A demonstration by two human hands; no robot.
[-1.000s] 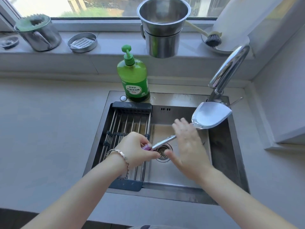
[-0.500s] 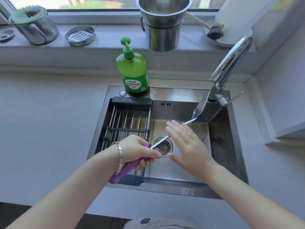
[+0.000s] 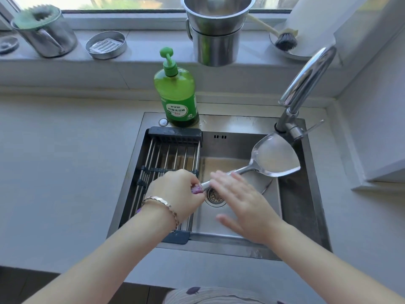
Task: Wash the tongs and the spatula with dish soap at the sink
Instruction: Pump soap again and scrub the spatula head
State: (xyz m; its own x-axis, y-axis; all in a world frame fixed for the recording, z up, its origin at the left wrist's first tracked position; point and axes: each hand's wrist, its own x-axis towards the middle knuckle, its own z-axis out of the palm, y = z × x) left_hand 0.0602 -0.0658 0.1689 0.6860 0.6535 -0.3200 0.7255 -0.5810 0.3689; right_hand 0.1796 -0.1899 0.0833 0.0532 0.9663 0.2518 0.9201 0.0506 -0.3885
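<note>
**Spatula (image 3: 276, 157) mid-scrub over the sink (image 3: 311, 194), tongs nowhere in view**

Widest first: pale grey surface (image 3: 65, 161) on every side, window sill behind. Sunk into it, the steel sink, with a black-framed drying rack (image 3: 173, 154) across its left half and a drain (image 3: 213, 197) in the bare floor beside. Curved faucet (image 3: 306, 80) at the right rear corner; no water visibly running. Green dish soap bottle (image 3: 175, 97) upright on the rear rim, just behind the rack, touched by neither grip.

Spatula held aloft over the basin, slanting from low left to high right. Blade just below the faucet base, under a cloudy film, probably soap. Left grip (image 3: 175, 194) curled tight round the purple handle end, above the rack's right edge. Right grip (image 3: 243, 202) flat and spread, fingers straight, laid against the metal shaft near the handle, clasping nothing. Blurred there, so exact contact hard to judge.

Judging by that: soaping of the spatula under way, shaft rubbed by bare palm. Left to do, seemingly: a rinse under the faucet, a place on the rack, then the whole wash for the tongs. No tongs to be made out; dark curved shape beneath the blade too unclear to call.
</note>
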